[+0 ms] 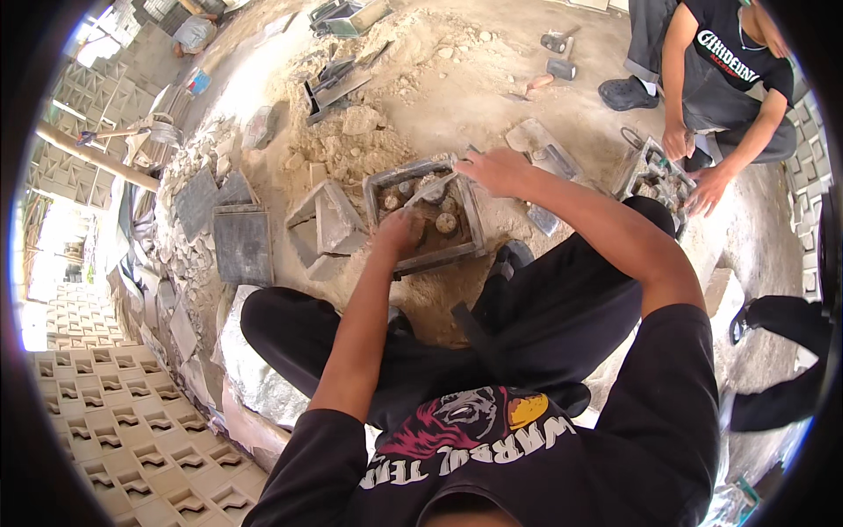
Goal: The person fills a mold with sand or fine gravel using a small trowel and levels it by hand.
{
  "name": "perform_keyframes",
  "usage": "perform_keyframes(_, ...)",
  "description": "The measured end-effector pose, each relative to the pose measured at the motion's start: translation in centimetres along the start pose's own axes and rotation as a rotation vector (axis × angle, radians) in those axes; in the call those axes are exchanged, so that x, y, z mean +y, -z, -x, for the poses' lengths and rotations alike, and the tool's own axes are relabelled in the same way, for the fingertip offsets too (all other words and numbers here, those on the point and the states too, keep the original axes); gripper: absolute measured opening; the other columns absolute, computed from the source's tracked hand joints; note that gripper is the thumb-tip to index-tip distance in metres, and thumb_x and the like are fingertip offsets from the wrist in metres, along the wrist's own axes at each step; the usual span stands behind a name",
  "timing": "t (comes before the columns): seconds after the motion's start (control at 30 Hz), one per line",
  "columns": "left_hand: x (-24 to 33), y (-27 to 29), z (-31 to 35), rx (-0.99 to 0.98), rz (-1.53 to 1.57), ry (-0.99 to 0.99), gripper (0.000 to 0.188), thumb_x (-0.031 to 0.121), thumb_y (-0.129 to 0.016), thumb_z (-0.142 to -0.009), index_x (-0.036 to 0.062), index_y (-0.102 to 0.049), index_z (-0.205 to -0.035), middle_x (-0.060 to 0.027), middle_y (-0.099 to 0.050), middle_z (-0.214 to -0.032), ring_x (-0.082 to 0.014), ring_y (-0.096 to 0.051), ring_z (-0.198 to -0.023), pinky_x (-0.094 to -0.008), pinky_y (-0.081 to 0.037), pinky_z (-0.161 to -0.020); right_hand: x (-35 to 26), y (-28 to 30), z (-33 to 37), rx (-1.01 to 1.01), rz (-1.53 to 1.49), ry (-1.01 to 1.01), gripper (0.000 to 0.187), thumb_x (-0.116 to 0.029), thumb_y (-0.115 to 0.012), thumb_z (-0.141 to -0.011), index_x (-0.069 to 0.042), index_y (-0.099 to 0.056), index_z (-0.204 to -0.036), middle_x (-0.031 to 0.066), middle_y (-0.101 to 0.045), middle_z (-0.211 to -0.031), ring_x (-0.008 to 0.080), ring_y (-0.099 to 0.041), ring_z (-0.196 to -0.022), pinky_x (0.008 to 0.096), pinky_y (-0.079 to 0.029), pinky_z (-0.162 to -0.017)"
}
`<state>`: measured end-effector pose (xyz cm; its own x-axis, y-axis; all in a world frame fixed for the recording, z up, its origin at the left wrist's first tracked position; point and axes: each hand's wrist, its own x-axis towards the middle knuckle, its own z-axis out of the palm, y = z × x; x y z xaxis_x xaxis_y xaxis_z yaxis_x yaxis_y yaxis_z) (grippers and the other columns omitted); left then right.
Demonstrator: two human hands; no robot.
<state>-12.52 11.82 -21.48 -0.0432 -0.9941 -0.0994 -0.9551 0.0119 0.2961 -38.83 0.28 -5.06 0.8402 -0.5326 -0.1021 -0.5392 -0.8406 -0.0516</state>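
A rectangular grey mould box (481, 230) stands on the sandy ground in front of my crossed legs. Inside it are several round, dusty knobs (446, 222) over a brownish bottom. A thin, light grey strip (432, 191) slants across the box's top, running from my left hand up to my right. My left hand (397, 232) is closed on its lower end, over the box's left part. My right hand (496, 170) pinches the upper end by the far right corner, fingertips close to the rim. What the strip is made of, I cannot tell.
On the right, a co-worker (733, 88) crouches with both hands at a similar mould box (660, 180). A sand heap (369, 132) lies beyond mine. Left are pale angular blocks (329, 220), a dark square plate (243, 246) and rubble. A trowel (534, 85) and mallet (560, 68) lie farther off.
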Motion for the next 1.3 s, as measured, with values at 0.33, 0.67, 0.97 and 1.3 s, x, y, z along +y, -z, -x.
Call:
perform_keyframes(0.33,4.6,0.8,-0.3,-0.091,-0.141,-0.211,0.045,0.034,-0.042,-0.097,-0.0015,-0.058,-0.119,-0.0193,-0.055,-0.129,-0.0321,-0.047,-0.126,-0.0488,-0.027,-0.115,4.0,1.9,-2.3,0.116,0.000,-0.130,0.036,-0.007,-0.064,-0.082,-0.007,-0.050,-0.115,0.0154,-0.063,-0.100,0.0352,-0.068,-0.086,0.0466,-0.055,-0.068)
perform_keyframes(0.67,7.6,-0.6,2.9,0.118,-0.055,-0.462,0.066,0.044,-0.046,-0.099,0.0069,-0.030,-0.151,-0.0219,-0.025,-0.157,-0.0297,-0.021,-0.148,-0.0437,-0.018,-0.121,2.9,0.8,-1.8,0.103,0.011,-0.078,0.040,-0.009,-0.065,-0.082,-0.005,-0.049,-0.119,0.0177,-0.064,-0.101,0.0363,-0.068,-0.087,0.0475,-0.056,-0.070)
perform_keyframes(0.97,1.0,0.0,-1.0,0.246,-0.073,0.151,0.076,0.055,-0.036,-0.098,0.0071,-0.019,-0.155,-0.0138,-0.015,-0.163,-0.0268,-0.009,-0.151,-0.0515,-0.004,-0.121,1.3,0.3,0.1,-0.159,-0.395,-0.351,0.048,-0.033,-0.056,-0.095,0.009,-0.049,-0.119,0.0275,-0.066,-0.093,0.0410,-0.067,-0.087,0.0494,-0.054,-0.077)
perform_keyframes(1.3,5.2,0.2,-3.5,0.168,-0.093,0.057,0.073,0.052,-0.035,-0.099,0.0081,-0.018,-0.156,-0.0100,-0.016,-0.163,-0.0235,-0.010,-0.151,-0.0577,-0.001,-0.119,3.4,-2.4,-1.1,-0.036,-0.427,-0.453,0.050,-0.037,-0.057,-0.094,0.010,-0.054,-0.109,0.0317,-0.066,-0.094,0.0457,-0.066,-0.093,0.0497,-0.053,-0.082)
